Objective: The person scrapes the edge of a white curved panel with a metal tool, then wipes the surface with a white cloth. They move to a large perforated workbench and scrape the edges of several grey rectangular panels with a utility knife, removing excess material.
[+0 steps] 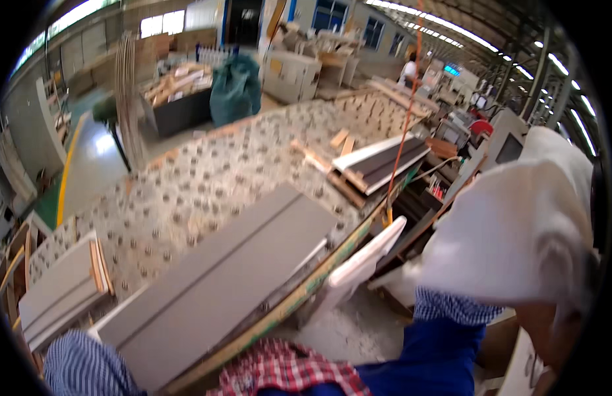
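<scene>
Panel point(220, 270) is lying flat | right of panel, white cloth point(510, 224) is blurring, right hand's grip: cannot tell | left hand: out of view | keeping cloth clear is probably helping

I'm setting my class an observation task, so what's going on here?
A person in red check is at a pale, dark-studded worktop, where a long grey panel with a dark lengthwise groove lies in front of them. A blue-and-white striped sleeve is by the panel's near end; the left hand is out of sight. At the right looms a blurred white fabric shape; the right hand's grip cannot be told.
</scene>
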`<action>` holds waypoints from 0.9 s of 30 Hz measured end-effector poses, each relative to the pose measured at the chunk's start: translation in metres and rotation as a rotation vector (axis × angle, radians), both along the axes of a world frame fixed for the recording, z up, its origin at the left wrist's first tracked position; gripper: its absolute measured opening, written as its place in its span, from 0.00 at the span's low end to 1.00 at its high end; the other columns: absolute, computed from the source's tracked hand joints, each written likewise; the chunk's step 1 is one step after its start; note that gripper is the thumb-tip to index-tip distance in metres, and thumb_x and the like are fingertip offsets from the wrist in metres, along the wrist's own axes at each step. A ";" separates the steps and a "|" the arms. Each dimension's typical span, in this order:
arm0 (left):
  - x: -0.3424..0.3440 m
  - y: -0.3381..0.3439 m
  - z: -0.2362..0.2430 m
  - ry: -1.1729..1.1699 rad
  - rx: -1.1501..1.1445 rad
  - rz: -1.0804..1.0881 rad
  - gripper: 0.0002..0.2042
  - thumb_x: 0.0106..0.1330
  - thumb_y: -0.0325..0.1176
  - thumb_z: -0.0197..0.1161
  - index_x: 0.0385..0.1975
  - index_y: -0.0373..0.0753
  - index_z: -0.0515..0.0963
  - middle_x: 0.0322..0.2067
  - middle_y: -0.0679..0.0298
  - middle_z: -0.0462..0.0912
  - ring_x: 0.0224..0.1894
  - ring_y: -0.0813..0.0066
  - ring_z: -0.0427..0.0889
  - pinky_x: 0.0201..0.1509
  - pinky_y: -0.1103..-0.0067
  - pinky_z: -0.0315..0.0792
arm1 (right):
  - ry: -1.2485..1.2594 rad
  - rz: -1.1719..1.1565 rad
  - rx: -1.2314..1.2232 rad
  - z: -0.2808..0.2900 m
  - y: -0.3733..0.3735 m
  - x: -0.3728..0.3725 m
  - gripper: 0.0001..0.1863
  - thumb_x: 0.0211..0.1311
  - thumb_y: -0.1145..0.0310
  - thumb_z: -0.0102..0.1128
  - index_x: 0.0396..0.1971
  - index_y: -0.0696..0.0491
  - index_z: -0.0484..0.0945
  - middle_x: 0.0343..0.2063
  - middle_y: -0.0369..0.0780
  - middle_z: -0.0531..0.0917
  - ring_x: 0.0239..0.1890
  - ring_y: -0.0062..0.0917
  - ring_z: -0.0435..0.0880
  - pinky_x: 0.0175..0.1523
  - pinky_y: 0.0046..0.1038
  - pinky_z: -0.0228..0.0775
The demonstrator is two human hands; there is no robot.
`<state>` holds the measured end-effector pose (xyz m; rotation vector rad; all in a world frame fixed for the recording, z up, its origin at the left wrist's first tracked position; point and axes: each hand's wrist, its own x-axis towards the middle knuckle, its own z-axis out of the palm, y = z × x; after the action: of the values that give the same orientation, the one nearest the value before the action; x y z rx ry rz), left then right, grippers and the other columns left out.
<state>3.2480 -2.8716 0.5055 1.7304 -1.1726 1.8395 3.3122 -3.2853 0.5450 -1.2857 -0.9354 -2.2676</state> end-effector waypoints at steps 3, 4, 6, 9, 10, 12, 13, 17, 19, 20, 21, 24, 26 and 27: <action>-0.010 0.009 0.001 -0.151 -0.060 -0.026 0.26 0.68 0.56 0.37 0.51 0.43 0.71 0.44 0.53 0.76 0.43 0.62 0.76 0.42 0.67 0.68 | -0.038 0.073 -0.016 0.014 0.020 0.010 0.31 0.48 0.51 0.68 0.44 0.62 0.73 0.37 0.42 0.77 0.30 0.24 0.71 0.36 0.24 0.64; -0.015 0.012 0.004 -0.244 -0.095 -0.039 0.26 0.68 0.56 0.37 0.51 0.43 0.71 0.44 0.53 0.76 0.42 0.62 0.76 0.42 0.67 0.68 | -0.036 0.097 -0.025 0.020 0.028 0.014 0.32 0.48 0.51 0.68 0.44 0.62 0.73 0.37 0.42 0.78 0.30 0.24 0.71 0.36 0.24 0.64; -0.003 0.016 -0.007 -0.361 -0.185 -0.084 0.26 0.68 0.56 0.37 0.51 0.43 0.71 0.44 0.52 0.76 0.42 0.62 0.76 0.42 0.67 0.68 | 0.096 0.100 -0.049 0.005 0.038 0.040 0.32 0.48 0.52 0.69 0.45 0.62 0.73 0.38 0.42 0.78 0.30 0.24 0.70 0.35 0.24 0.64; -0.007 0.010 -0.029 -0.563 -0.291 -0.045 0.26 0.68 0.56 0.37 0.51 0.44 0.71 0.44 0.52 0.76 0.42 0.62 0.76 0.41 0.67 0.69 | 0.467 0.115 -0.103 -0.054 0.053 0.093 0.33 0.47 0.52 0.70 0.45 0.63 0.73 0.39 0.43 0.78 0.29 0.24 0.70 0.35 0.24 0.64; -0.010 0.010 -0.037 -0.615 -0.335 -0.020 0.26 0.68 0.56 0.37 0.51 0.44 0.71 0.44 0.52 0.76 0.42 0.62 0.76 0.41 0.67 0.69 | 0.596 0.117 -0.138 -0.070 0.059 0.109 0.33 0.47 0.52 0.71 0.46 0.63 0.73 0.39 0.43 0.79 0.29 0.24 0.70 0.35 0.24 0.64; 0.008 0.007 -0.075 -0.627 -0.460 -0.025 0.26 0.68 0.56 0.37 0.50 0.44 0.71 0.44 0.52 0.76 0.42 0.62 0.76 0.41 0.67 0.69 | 0.908 -0.030 -0.237 -0.106 0.050 0.135 0.27 0.45 0.62 0.73 0.44 0.61 0.76 0.28 0.38 0.75 0.29 0.25 0.70 0.35 0.24 0.63; 0.011 0.007 -0.090 -0.582 -0.467 -0.009 0.26 0.68 0.57 0.36 0.50 0.44 0.72 0.43 0.52 0.76 0.42 0.62 0.76 0.41 0.67 0.69 | 0.993 -0.060 -0.264 -0.123 0.054 0.156 0.26 0.45 0.65 0.73 0.45 0.59 0.76 0.26 0.39 0.73 0.28 0.28 0.71 0.34 0.25 0.64; 0.017 0.024 -0.169 0.820 -0.052 0.203 0.17 0.64 0.46 0.52 0.39 0.37 0.74 0.40 0.54 0.77 0.39 0.62 0.76 0.41 0.68 0.70 | 1.088 -0.288 -0.353 -0.184 0.071 0.236 0.19 0.51 0.65 0.68 0.43 0.53 0.77 0.28 0.41 0.76 0.32 0.36 0.75 0.36 0.33 0.69; 0.042 0.007 -0.190 1.139 -0.003 0.248 0.14 0.61 0.41 0.58 0.38 0.35 0.75 0.42 0.55 0.77 0.42 0.60 0.76 0.46 0.67 0.70 | 1.281 -0.290 -0.268 -0.217 0.057 0.267 0.17 0.53 0.64 0.66 0.42 0.53 0.77 0.31 0.42 0.77 0.35 0.38 0.77 0.38 0.35 0.70; 0.059 0.001 -0.203 1.265 -0.009 0.242 0.15 0.59 0.38 0.61 0.39 0.34 0.75 0.43 0.54 0.77 0.46 0.58 0.76 0.50 0.65 0.69 | 1.281 -0.358 -0.289 -0.241 0.043 0.290 0.16 0.55 0.62 0.64 0.41 0.53 0.78 0.32 0.43 0.78 0.36 0.38 0.77 0.39 0.35 0.70; 0.064 0.001 -0.213 1.273 -0.017 0.319 0.15 0.59 0.38 0.61 0.39 0.34 0.75 0.45 0.54 0.76 0.48 0.57 0.75 0.53 0.64 0.68 | 1.268 -0.352 -0.319 -0.254 0.039 0.308 0.15 0.55 0.62 0.64 0.41 0.53 0.78 0.33 0.44 0.79 0.37 0.39 0.77 0.40 0.35 0.70; 0.088 0.004 -0.239 1.355 0.007 0.504 0.18 0.60 0.40 0.60 0.44 0.34 0.74 0.54 0.53 0.71 0.59 0.56 0.68 0.63 0.64 0.61 | 1.334 -0.383 -0.410 -0.289 0.036 0.350 0.14 0.55 0.61 0.63 0.39 0.53 0.78 0.33 0.42 0.79 0.38 0.39 0.78 0.40 0.35 0.70; 0.114 0.009 -0.241 1.395 0.052 0.435 0.19 0.62 0.41 0.59 0.48 0.34 0.73 0.56 0.54 0.70 0.61 0.56 0.66 0.64 0.64 0.59 | 1.426 -0.410 -0.462 -0.297 0.048 0.358 0.14 0.56 0.60 0.62 0.38 0.52 0.78 0.34 0.41 0.79 0.39 0.38 0.78 0.41 0.35 0.70; 0.126 0.008 -0.242 1.405 0.086 0.412 0.20 0.62 0.41 0.58 0.49 0.34 0.72 0.57 0.55 0.69 0.62 0.57 0.65 0.65 0.64 0.58 | 1.487 -0.423 -0.442 -0.299 0.052 0.358 0.13 0.56 0.60 0.62 0.38 0.51 0.78 0.34 0.40 0.79 0.39 0.38 0.77 0.42 0.35 0.70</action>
<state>3.3740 -2.8633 0.2638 2.6008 -0.2842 0.2944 3.6705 -3.2334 0.2464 -2.8027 -0.5299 -0.6597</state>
